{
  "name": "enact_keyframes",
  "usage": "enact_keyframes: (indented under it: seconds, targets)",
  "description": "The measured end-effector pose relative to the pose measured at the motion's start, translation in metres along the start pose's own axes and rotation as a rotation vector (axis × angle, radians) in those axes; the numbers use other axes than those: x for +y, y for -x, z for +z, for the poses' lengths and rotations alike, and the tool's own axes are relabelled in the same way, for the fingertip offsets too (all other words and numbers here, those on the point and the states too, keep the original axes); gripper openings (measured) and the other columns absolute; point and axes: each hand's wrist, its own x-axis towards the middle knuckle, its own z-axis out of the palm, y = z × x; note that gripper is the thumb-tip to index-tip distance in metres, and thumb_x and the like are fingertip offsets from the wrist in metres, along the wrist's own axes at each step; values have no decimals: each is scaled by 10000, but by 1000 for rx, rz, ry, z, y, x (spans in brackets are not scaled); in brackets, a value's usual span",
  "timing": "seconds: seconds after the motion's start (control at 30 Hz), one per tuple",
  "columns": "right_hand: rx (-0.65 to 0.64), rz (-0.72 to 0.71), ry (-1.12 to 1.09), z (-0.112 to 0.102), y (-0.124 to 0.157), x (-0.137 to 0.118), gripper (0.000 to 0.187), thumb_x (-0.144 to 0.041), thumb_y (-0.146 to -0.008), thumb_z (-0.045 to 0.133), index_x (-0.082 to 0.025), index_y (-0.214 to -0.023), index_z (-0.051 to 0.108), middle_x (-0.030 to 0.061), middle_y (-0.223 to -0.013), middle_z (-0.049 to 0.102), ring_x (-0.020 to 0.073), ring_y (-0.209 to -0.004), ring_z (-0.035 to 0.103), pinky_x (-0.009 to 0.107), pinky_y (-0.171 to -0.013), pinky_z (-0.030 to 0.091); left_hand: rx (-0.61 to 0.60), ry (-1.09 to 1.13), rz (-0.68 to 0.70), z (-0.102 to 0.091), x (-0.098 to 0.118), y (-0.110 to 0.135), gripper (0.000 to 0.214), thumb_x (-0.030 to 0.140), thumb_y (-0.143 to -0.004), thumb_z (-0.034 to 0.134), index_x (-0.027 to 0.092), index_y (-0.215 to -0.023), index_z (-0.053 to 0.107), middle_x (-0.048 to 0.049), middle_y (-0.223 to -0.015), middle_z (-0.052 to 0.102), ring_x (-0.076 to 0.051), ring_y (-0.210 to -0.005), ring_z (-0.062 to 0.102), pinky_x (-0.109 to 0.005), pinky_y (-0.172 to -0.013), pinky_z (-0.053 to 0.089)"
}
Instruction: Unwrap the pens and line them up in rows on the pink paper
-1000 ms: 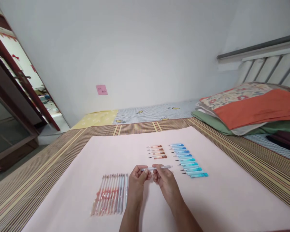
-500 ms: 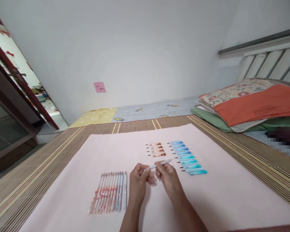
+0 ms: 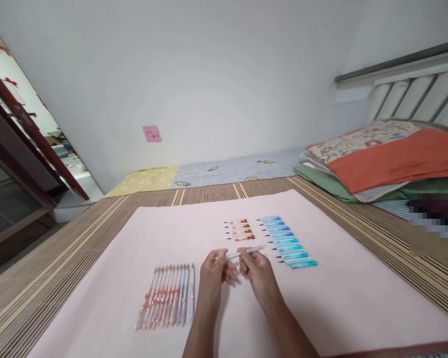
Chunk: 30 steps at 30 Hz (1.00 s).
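A slim pale pen (image 3: 254, 249) is held level above the pink sheet, tilted slightly up to the right. My right hand (image 3: 257, 268) pinches it near its middle between thumb and fingers. At the pen's left end, my left hand (image 3: 213, 271) is closed with thumb and forefinger against it; its lower fingers are blurred. Left of my left hand lies a row of several clear-barrelled pens (image 3: 164, 296) with reddish and bluish prints. One bluish pen (image 3: 192, 293) lies slightly apart at that row's right end.
Beyond my hands lie several short brown-ended pencils (image 3: 242, 231) and a column of several blue and turquoise ones (image 3: 287, 243). The pink sheet (image 3: 112, 268) covers a striped mat (image 3: 78, 223). Folded orange and floral bedding (image 3: 388, 154) is at right, with a wall behind.
My left fingers have shifted at the pen's left end, the thumb now higher and the lower fingers blurred. My right hand keeps its pinch. The view has moved slightly.
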Motion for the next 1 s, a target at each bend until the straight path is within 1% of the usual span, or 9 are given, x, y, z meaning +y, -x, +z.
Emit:
enact_keyframes:
  seconds: [0.07, 0.13, 0.27, 0.37, 0.57, 0.7, 0.77, 0.9, 1.0]
  targets:
    - [13, 24, -44, 1, -1, 1, 494, -582, -596, 899, -164, -752, 687, -43, -568, 527, 91, -494, 425, 268, -506, 314, -20, 39, 17, 1, 3, 1, 533, 526, -689, 852, 165, -1033, 664, -28, -697, 738, -132, -520, 631, -238, -526, 459]
    - [10, 32, -59, 3, 0, 1, 488, -576, -585, 907, -168, -720, 674, -42, -558, 523, 92, -497, 424, 268, -508, 318, -28, 44, 21, 1, 3, 1, 469, 491, -659, 879, 165, -919, 665, -24, -679, 727, -123, -510, 615, -238, -530, 460]
    - [-12, 22, -61, 6, 1, 1, 514, -580, -573, 914, -152, -779, 717, -20, -611, 579, 89, -519, 446, 264, -518, 330, 48, -20, -77, -1, -1, -1, 553, 701, -720, 728, 172, -648, 583, -9, -470, 600, -97, -359, 479, -226, -404, 302]
    - [15, 43, -70, 6, 2, 3, 524, -575, -557, 923, -148, -789, 727, -18, -613, 589, 89, -514, 448, 262, -513, 331, 92, -37, -191, -1, -1, -2, 687, 841, -735, 567, 162, -638, 594, -6, -401, 529, -102, -320, 433, -234, -381, 226]
    - [50, 40, -74, 6, 2, 4, 463, -531, -567, 929, -163, -700, 681, -23, -588, 576, 95, -509, 444, 270, -516, 342, 2, 128, -48, -2, 2, 0, 495, 474, -607, 910, 169, -895, 647, 6, -670, 686, -89, -497, 561, -203, -486, 380]
    - [25, 39, -62, 8, 3, 3, 455, -532, -586, 921, -162, -721, 693, -21, -590, 574, 100, -523, 450, 272, -523, 339, 78, 63, -92, -2, -2, -2, 530, 645, -690, 793, 162, -673, 577, 4, -512, 599, -71, -378, 464, -202, -395, 242]
    - [33, 48, -64, 8, 4, 4, 460, -533, -585, 922, -158, -734, 700, -22, -590, 576, 98, -523, 451, 268, -522, 335, 119, 61, -131, -2, -2, -2, 592, 730, -713, 717, 149, -724, 608, -5, -510, 601, -78, -366, 467, -203, -386, 213]
    - [66, 55, -83, 6, 2, 8, 450, -515, -582, 927, -160, -730, 694, -26, -584, 578, 96, -519, 453, 263, -520, 336, 34, 157, -130, -3, 2, 0, 588, 530, -639, 881, 158, -1034, 654, -18, -718, 705, -86, -498, 563, -180, -438, 299]
    - [64, 60, -94, 5, 2, 9, 451, -507, -572, 933, -158, -730, 696, -26, -593, 587, 93, -516, 457, 263, -524, 342, -4, 170, -89, -3, 1, -1, 501, 435, -580, 928, 150, -889, 654, -12, -688, 691, -72, -497, 539, -178, -452, 315]
